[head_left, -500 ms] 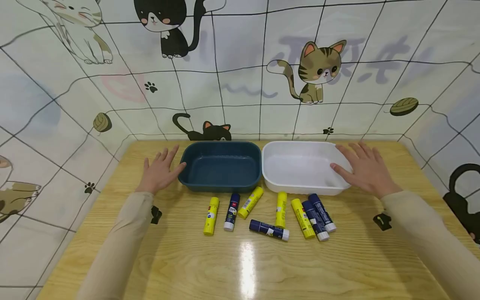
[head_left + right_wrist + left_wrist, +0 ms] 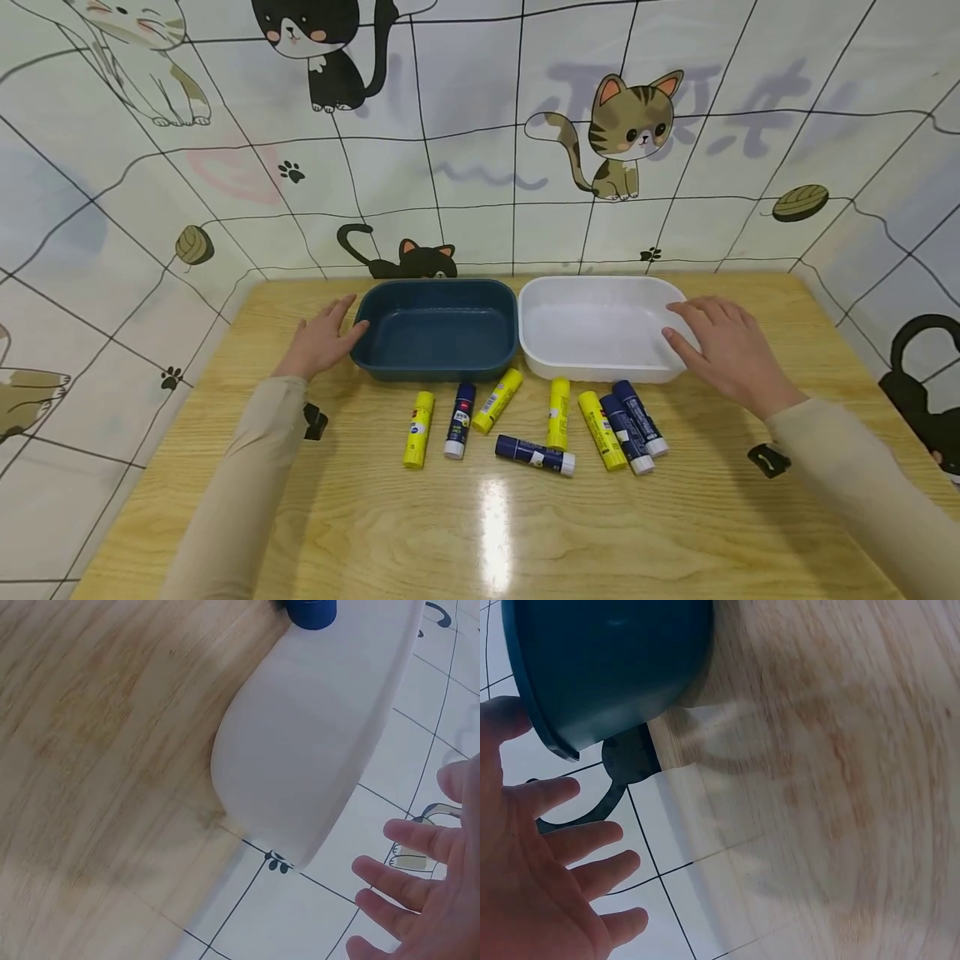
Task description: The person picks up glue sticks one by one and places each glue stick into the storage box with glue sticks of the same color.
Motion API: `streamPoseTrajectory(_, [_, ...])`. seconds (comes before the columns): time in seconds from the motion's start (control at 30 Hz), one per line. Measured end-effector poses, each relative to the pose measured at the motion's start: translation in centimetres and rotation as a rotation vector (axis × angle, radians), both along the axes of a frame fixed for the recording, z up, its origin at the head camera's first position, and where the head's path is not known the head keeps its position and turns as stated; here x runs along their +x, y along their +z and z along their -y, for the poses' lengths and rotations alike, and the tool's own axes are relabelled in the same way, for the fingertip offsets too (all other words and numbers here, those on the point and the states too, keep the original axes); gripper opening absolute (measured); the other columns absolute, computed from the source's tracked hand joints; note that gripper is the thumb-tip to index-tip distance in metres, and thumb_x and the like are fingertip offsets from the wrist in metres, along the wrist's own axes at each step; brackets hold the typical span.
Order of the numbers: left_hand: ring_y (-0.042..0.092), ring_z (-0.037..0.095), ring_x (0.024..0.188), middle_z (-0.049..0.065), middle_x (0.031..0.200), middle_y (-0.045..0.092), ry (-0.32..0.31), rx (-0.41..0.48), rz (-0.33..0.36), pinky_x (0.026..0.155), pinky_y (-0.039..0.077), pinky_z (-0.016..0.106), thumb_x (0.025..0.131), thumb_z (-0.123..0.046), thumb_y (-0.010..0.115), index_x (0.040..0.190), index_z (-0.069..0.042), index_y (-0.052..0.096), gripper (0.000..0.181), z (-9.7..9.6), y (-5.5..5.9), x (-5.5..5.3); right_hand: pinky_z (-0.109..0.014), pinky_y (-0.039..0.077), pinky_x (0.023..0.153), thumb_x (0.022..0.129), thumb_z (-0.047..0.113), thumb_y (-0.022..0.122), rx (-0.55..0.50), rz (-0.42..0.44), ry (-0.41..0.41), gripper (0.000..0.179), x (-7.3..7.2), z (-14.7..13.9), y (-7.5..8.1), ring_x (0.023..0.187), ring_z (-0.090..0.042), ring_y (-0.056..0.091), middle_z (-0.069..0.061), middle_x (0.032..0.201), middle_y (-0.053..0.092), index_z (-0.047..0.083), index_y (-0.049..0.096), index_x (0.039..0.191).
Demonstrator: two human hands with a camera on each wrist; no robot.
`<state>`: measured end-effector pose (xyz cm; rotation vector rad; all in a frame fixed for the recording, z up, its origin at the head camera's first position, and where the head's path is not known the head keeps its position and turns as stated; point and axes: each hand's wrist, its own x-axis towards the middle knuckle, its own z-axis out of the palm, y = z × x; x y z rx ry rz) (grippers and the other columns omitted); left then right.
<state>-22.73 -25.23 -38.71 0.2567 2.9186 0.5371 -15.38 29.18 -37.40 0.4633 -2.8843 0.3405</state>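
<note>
At the back of the table a dark teal tray and a white tray stand side by side. My left hand is at the teal tray's left end, fingers spread, thumb at its rim. By the white tray's right end is my right hand, fingers loosely extended and holding nothing. In front of the trays lie several glue sticks, some yellow like this yellow glue stick, others navy with white ends like this navy glue stick. The left wrist view shows the teal tray beside the left fingers.
Under everything is a light wood table. A cat-patterned cloth hangs behind and along both sides. Two small black pieces, a left one and a right one, show by the sleeves.
The right hand has drawn slightly back toward the white tray's outer edge, its fingers more bent. The head view has shifted slightly. The trays and glue sticks keep their arrangement.
</note>
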Motion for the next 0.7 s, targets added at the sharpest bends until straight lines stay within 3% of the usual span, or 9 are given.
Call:
streamPoseTrajectory(0.3, [0.019, 0.047, 0.139, 0.031, 0.152, 0.022, -0.016, 0.008, 0.003, 0.106, 0.008, 0.069, 0.102, -0.045, 0.039, 0.154, -0.004, 0.017, 0.070, 0.3, -0.5, -0.3, -0.065, 0.037, 0.092, 0.099, 0.030, 0.053, 0.028, -0.025, 0.039, 0.040, 1.4, 1.5, 1.1, 0.110, -0.048, 0.051, -0.029, 0.120, 0.057, -0.003, 0.057, 0.123])
streamPoseTrajectory(0.7, [0.022, 0.050, 0.137, 0.032, 0.154, 0.011, -0.045, 0.075, -0.004, 0.105, 0.010, 0.070, 0.103, -0.034, 0.039, 0.153, -0.001, 0.020, 0.063, 0.4, -1.5, -0.4, -0.049, 0.055, 0.071, 0.094, 0.028, 0.063, 0.102, -0.002, 0.139, 0.036, 3.4, 3.7, 1.6, 0.078, -0.032, 0.066, -0.020, 0.107, 0.065, 0.000, 0.062, 0.116])
